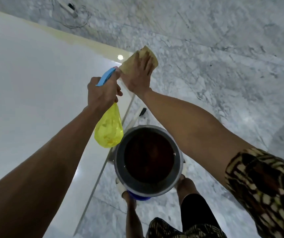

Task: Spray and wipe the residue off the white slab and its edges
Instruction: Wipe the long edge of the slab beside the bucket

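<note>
The white slab (34,79) fills the left of the head view, its right corner near the middle. A yellowish band of residue (79,42) runs along its far edge. My left hand (101,93) grips a yellow spray bottle (108,131) with a blue trigger head (106,77), nozzle aimed toward the corner. My right hand (137,74) presses a tan, stained cloth (146,54) flat against the slab's corner edge.
A grey bucket (118,169) of dark brown water stands on the marble floor (223,66) right by the slab's side, between my feet. White cables and a power strip (69,9) lie on the floor beyond the slab. A small black object (143,112) lies beside the slab.
</note>
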Demonstrator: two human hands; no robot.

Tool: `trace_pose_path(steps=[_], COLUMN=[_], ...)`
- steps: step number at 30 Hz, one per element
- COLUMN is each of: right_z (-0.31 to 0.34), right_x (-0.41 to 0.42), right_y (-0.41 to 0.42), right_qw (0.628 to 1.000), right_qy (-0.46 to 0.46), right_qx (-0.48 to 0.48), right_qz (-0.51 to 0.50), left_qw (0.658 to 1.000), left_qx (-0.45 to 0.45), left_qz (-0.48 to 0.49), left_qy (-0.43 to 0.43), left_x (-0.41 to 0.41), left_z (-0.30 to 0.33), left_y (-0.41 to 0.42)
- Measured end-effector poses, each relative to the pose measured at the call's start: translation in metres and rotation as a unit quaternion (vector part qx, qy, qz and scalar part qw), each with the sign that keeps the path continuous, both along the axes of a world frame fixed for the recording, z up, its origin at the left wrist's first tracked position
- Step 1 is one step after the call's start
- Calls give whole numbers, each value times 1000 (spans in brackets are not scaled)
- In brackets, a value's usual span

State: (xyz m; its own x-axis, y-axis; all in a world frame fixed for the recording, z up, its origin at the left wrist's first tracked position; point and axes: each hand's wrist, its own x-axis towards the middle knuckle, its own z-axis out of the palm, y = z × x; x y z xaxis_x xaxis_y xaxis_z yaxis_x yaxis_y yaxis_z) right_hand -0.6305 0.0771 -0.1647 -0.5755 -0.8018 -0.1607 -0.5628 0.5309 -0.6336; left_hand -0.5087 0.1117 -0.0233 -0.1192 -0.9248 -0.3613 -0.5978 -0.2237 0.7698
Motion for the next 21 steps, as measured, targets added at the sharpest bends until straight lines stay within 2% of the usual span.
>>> trace_pose_path(steps=[3, 9, 16, 21], right_z=[-5, -16, -20, -14], right_x=[1, 3, 66, 115], right_y=[-8, -3, 41, 80], right_qw=[997, 993, 993, 997], right_qy=[47, 106, 101, 56], right_qx=[68, 33, 23, -7], right_qz=[11, 45, 55, 58], left_qw=[1000, 999, 999, 998], left_qx=[-2, -15, -14, -26], left_qz=[-14, -25, -39, -55], left_qy=[-13, -43, -32, -22], left_x=[0, 12, 39, 71], left_z=[1, 3, 7, 18], left_y=[-5, -1, 21, 46])
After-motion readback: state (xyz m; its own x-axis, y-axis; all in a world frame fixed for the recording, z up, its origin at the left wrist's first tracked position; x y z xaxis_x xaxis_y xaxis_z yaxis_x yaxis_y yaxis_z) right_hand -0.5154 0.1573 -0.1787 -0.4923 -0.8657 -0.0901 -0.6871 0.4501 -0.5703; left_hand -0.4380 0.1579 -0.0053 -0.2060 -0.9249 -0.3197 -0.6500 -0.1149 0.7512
